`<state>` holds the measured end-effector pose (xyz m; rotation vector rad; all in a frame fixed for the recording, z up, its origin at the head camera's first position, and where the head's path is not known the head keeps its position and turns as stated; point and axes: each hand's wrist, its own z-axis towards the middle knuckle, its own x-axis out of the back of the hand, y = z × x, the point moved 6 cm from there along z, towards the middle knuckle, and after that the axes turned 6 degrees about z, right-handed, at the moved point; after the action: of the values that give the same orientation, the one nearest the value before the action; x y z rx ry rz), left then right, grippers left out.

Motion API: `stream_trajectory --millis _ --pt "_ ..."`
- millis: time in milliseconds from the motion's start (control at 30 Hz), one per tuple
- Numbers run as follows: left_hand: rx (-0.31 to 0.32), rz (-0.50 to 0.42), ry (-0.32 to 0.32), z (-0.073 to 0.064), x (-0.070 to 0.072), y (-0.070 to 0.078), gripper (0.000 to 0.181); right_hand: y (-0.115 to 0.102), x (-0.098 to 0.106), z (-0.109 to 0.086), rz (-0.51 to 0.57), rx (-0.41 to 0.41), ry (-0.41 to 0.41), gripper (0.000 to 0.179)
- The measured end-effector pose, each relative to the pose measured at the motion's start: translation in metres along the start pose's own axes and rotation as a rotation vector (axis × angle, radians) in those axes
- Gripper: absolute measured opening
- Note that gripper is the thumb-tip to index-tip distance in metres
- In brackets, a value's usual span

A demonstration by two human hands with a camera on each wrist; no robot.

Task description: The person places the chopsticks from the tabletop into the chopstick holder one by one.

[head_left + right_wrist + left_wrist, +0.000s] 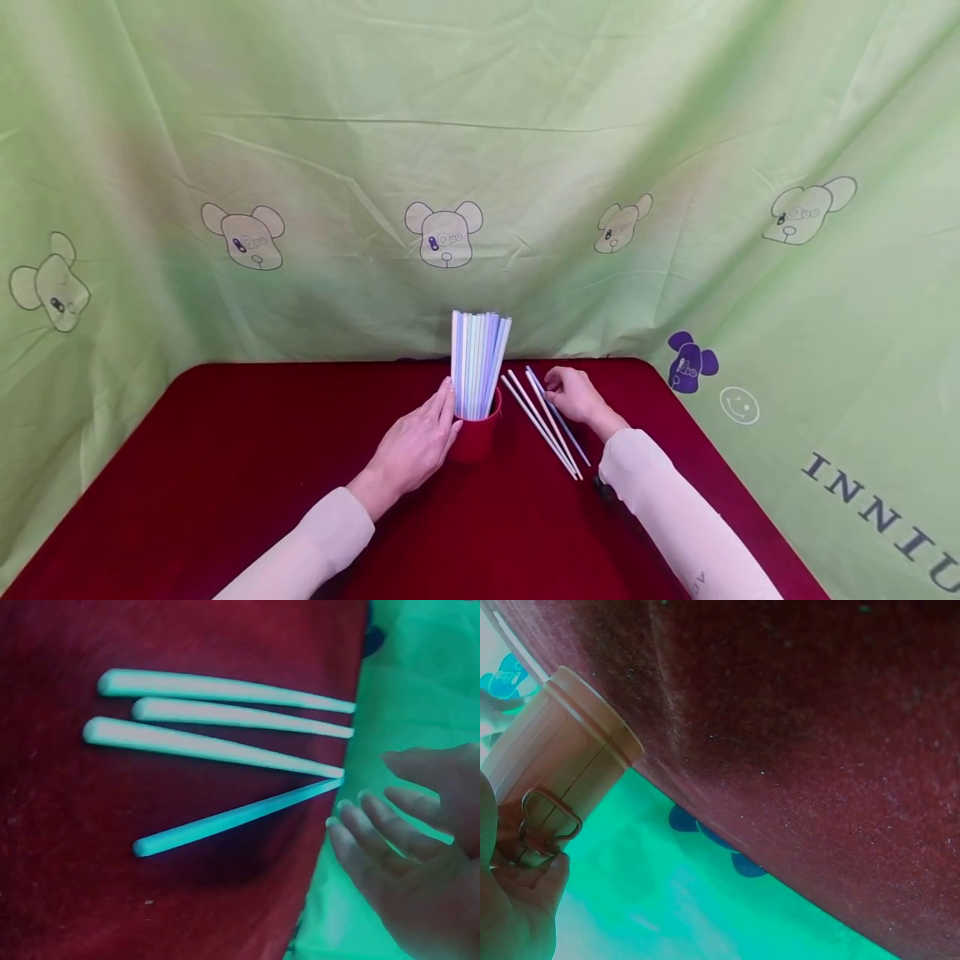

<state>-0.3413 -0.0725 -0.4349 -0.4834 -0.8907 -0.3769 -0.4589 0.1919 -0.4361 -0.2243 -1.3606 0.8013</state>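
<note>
A small red bucket [474, 442] with a wire handle [549, 814] stands near the table's back edge, packed with upright pastel straws [474, 367]. My left hand [411, 450] holds the bucket's left side, fingers behind and thumb in front near the rim; its index finger lies along the straws. To the right, several loose straws lie side by side on the table, pale ones [217, 688] and one blue straw [240, 815]. My right hand [576, 395] is over the far ends of these, and in the right wrist view its loosely bent fingers [390, 836] hold nothing.
A dark red cloth [247, 483] covers the table. Green fabric [480, 108] with bear-head prints hangs behind and at both sides, close to the table's back edge. A small dark object [602, 488] shows beside the right sleeve.
</note>
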Motion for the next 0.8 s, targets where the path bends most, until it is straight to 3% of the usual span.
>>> stream_trajectory --millis 200,400,800 --pt "-0.002 -0.006 0.0 -0.001 -0.003 0.0 0.057 0.019 -0.011 -0.001 -0.091 -0.077 -0.058 0.026" --pt "-0.001 0.007 0.018 0.001 -0.002 -0.001 0.057 0.028 -0.012 0.002 -0.125 -0.165 -0.036 0.025" --pt "0.006 -0.008 -0.014 0.001 -0.005 -0.002 0.058 0.031 -0.01 0.005 -0.12 -0.205 -0.038 0.018"
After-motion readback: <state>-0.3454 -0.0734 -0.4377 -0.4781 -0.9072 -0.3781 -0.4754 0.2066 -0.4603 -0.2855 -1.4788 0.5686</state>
